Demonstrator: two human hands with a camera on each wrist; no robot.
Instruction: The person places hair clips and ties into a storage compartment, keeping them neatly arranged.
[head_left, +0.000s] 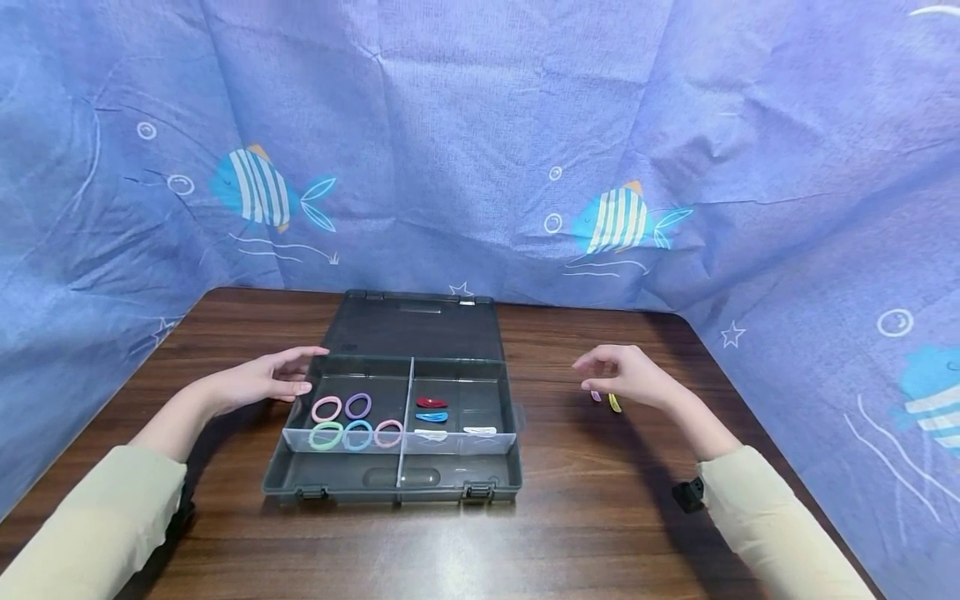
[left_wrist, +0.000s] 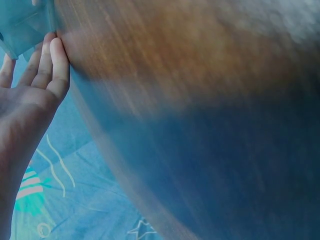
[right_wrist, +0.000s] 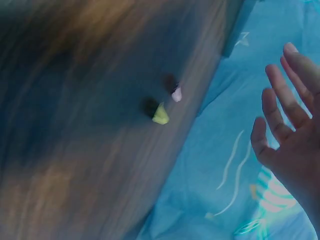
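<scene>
A dark clear organizer box (head_left: 330,467) lies with its lid folded back. My left hand (head_left: 262,379) is at the box's left side, fingertips at its edge in the left wrist view. Several hair ties, among them a purple one (head_left: 369,407), lie in the far left compartment. The far right one holds a red hair clip (head_left: 431,402), a blue hair clip (head_left: 431,417) and two white ones. My right hand (head_left: 626,371) hovers over the table with loosely bent fingers and nothing in them. Below it lie a yellow hair clip (head_left: 615,403) and a light purple hair clip (head_left: 596,396).
The brown wooden table (head_left: 555,533) carries everything. The open lid (head_left: 420,329) reaches toward the table's back edge. A blue curtain (head_left: 465,150) with fish prints hangs behind and along the sides.
</scene>
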